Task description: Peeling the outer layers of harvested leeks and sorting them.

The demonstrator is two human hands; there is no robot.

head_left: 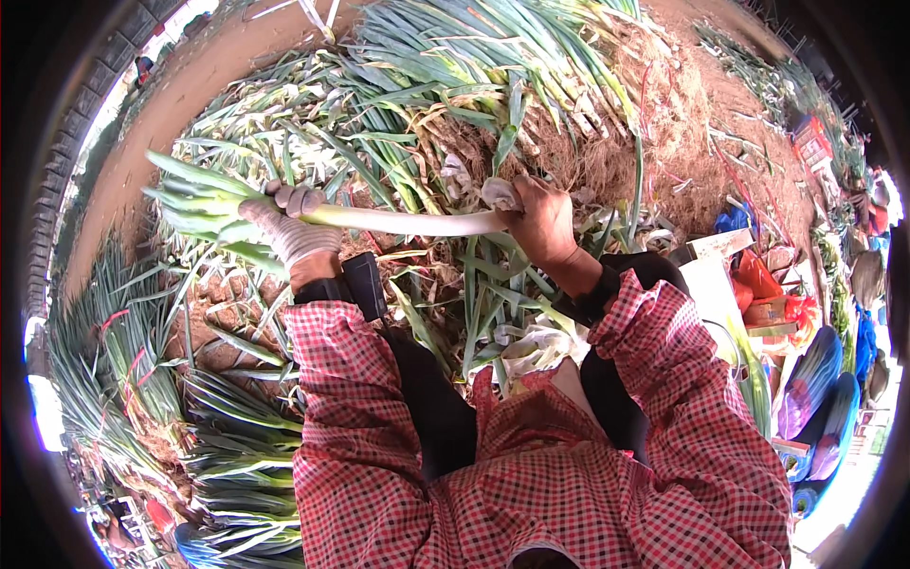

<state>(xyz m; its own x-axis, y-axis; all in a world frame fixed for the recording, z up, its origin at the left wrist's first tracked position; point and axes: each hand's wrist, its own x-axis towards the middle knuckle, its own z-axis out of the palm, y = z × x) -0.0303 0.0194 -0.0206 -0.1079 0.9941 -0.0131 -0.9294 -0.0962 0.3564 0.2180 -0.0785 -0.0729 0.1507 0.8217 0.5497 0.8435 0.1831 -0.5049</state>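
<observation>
A thick green onion [409, 222] lies level across in front of me, its white shaft bare and its leaves fanning out to the left. My left hand [292, 228], in a striped work glove, is closed round it where the shaft meets the leaves. At the other end, my right hand [542, 220] has its fingers closed on the white butt, whose roots are hidden. A greyish cover or piece of glove [500, 194] shows at the right thumb. Below both hands lie loose leaves and peelings [479, 284].
Beyond my hands lies a big heap of green onions [474, 57] with soil-caked roots. More bundles [242, 465] lie at the left. Peeled leaves [256, 104] form a pile at the far left. To the right are a white board [711, 275], red bags [758, 284] and blue-wrapped bundles [815, 379].
</observation>
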